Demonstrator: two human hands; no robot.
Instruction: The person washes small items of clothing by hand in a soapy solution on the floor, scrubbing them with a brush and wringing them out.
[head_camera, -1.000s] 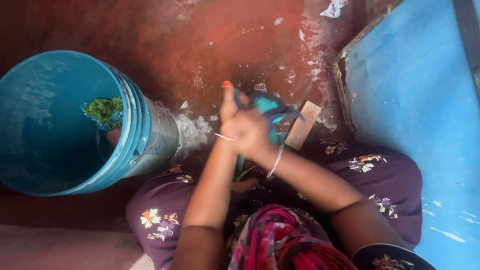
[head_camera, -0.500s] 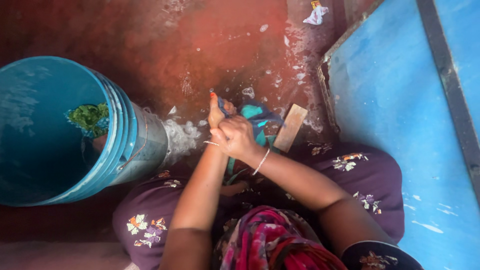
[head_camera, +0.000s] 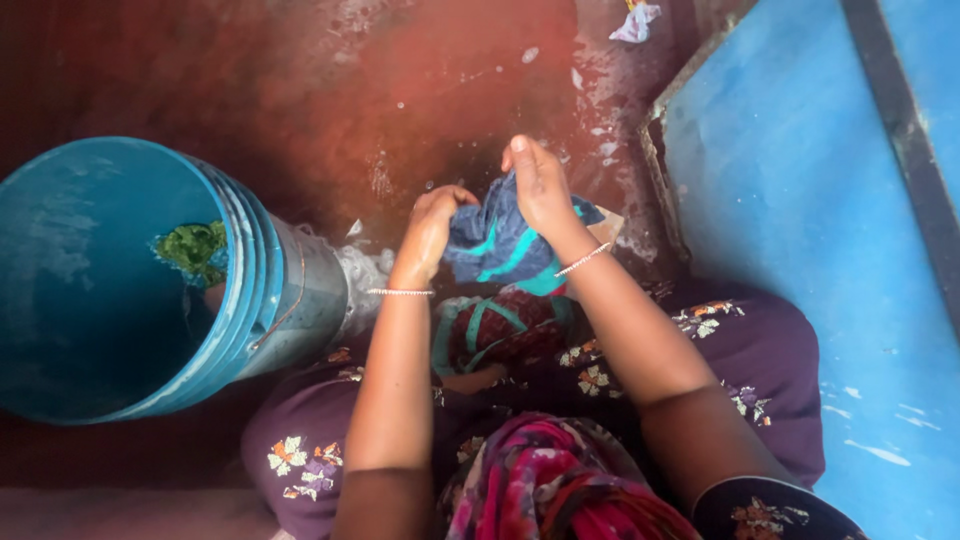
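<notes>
Blue bucket (head_camera: 150, 290) blocks left — blue wall (head_camera: 800, 200) right; wet floor (head_camera: 400, 90) ahead open.

One head-worn camera looks steeply down, close over the person's lap, onto the wet red floor (head_camera: 330, 90).

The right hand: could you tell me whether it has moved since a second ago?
Yes. The right hand has slid forward over the cloth, away from the blue bucket.

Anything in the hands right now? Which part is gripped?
Both hold a dark blue cloth with teal stripes: left hand grips its upper left edge, right hand its top edge.
</notes>
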